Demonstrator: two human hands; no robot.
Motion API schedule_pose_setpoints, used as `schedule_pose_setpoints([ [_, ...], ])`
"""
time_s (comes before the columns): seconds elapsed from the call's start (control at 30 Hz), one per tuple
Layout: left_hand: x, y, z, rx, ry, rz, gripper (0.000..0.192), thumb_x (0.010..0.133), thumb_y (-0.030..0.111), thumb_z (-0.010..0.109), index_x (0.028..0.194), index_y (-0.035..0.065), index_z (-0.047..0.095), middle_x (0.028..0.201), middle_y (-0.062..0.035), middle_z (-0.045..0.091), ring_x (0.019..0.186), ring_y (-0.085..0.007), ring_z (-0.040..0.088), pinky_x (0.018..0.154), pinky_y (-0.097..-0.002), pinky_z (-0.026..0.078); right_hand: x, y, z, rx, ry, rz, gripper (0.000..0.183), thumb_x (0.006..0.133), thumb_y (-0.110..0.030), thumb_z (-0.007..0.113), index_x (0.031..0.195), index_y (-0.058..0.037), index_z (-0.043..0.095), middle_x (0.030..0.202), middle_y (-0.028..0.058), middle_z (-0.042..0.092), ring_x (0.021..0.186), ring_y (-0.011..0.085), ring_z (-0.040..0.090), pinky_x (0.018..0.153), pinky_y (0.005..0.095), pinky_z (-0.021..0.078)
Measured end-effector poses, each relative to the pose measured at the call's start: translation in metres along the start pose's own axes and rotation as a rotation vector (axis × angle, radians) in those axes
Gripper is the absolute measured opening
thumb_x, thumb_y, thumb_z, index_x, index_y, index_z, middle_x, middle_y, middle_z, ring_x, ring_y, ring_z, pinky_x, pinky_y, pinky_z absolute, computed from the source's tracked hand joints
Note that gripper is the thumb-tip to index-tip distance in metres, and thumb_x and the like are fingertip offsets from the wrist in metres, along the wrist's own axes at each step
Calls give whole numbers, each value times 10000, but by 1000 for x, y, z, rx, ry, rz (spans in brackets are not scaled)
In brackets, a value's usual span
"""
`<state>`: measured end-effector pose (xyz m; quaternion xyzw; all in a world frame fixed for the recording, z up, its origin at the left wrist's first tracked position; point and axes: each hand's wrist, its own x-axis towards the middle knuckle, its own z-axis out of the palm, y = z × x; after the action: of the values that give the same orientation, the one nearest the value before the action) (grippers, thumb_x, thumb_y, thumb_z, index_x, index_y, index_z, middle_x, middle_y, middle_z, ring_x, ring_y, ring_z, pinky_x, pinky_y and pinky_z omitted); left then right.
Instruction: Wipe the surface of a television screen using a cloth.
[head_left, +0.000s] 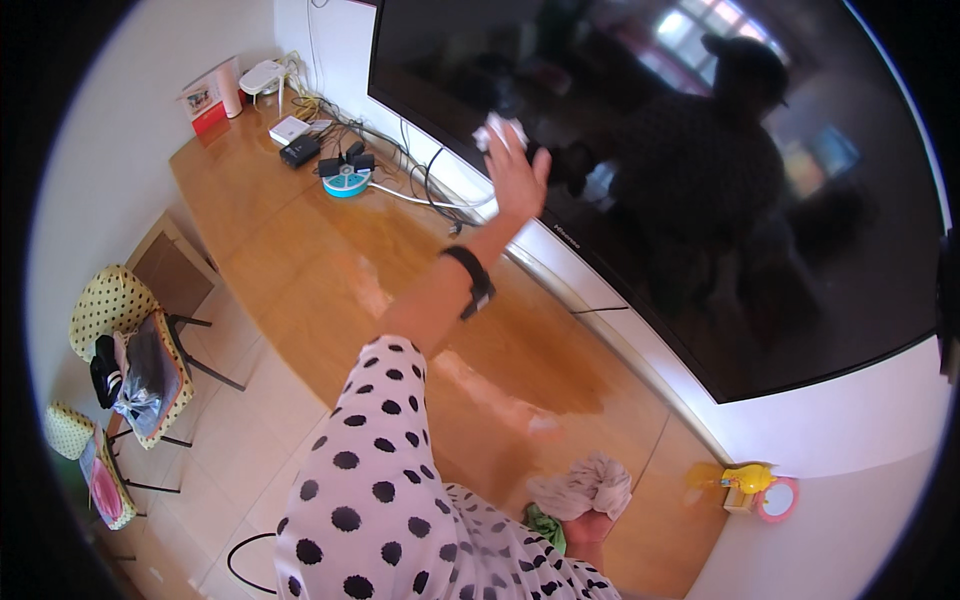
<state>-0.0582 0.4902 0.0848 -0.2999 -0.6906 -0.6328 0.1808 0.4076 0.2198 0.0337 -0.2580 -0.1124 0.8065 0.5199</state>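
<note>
One of my hands reaches up over the black television screen (675, 187), wearing a dark wristband (472, 281); by the way the arm crosses the picture I take it as my left hand (517, 172). Its fingers press a crumpled white tissue or cloth (501, 131) against the lower left part of the screen. My right hand (589, 527) is low in the picture, over the wooden cabinet top (525, 360), holding a bunched greyish cloth (585, 487). A green cloth or bag (545, 527) lies beside that hand, partly hidden by the polka-dot clothing.
Cables, a round blue-and-white power strip (346, 181), a black box (300, 151) and a white router (262, 77) stand at the cabinet's far end. A yellow figure (748, 478) and pink round mirror (778, 499) are at its near end. Dotted chairs (112, 300) stand left.
</note>
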Motion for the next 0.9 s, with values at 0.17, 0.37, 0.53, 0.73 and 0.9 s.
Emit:
schedule_pose_setpoints([
  [0.17, 71, -2, -18, -47, 59, -215, 726, 957, 408, 478, 1453, -39, 193, 1491, -315, 187, 1396, -443, 184, 1105, -556, 197, -2, -2, -20, -30, 57, -15, 379, 945, -358, 464, 1199, -84, 526, 1264, 63, 545, 1189, 229, 491, 1063, 419, 360],
  [0.37, -80, 38, -7, -54, -302, 200, 852, 876, 329, 631, 1466, -37, 137, 1506, -322, 105, 1374, -505, 171, 1093, -575, 201, 16, -4, -34, 14, -41, 14, 385, 926, -409, 467, 1149, -102, 531, 1199, 43, 550, 1133, 219, 497, 1026, 402, 382],
  [0.53, -33, 44, -15, 5, -192, 235, 859, 860, 317, 644, 1470, -25, 146, 1512, -322, 78, 1390, -473, 158, 1103, -556, 197, 20, 5, -3, -21, 25, 0, 259, 944, -314, 477, 1064, -103, 566, 1127, 29, 576, 1081, 193, 521, 1004, 377, 404],
  [0.73, 91, -12, -11, 48, 124, -34, 767, 947, 432, 485, 1455, -53, 176, 1494, -341, 134, 1398, -454, 164, 1096, -560, 210, 11, -1, -38, 170, -13, 66, 297, 946, -355, 479, 1094, -110, 559, 1147, 30, 573, 1091, 201, 523, 1010, 390, 399],
  [0.9, 90, -73, -16, 25, -13, -392, 777, 956, 575, 323, 1503, 60, 125, 1562, -213, 51, 1448, -359, 65, 1105, -611, 89, 4, -3, -29, 32, 134, -36, 261, 904, -353, 532, 964, -101, 503, 963, 15, 522, 927, 191, 506, 855, 374, 451],
])
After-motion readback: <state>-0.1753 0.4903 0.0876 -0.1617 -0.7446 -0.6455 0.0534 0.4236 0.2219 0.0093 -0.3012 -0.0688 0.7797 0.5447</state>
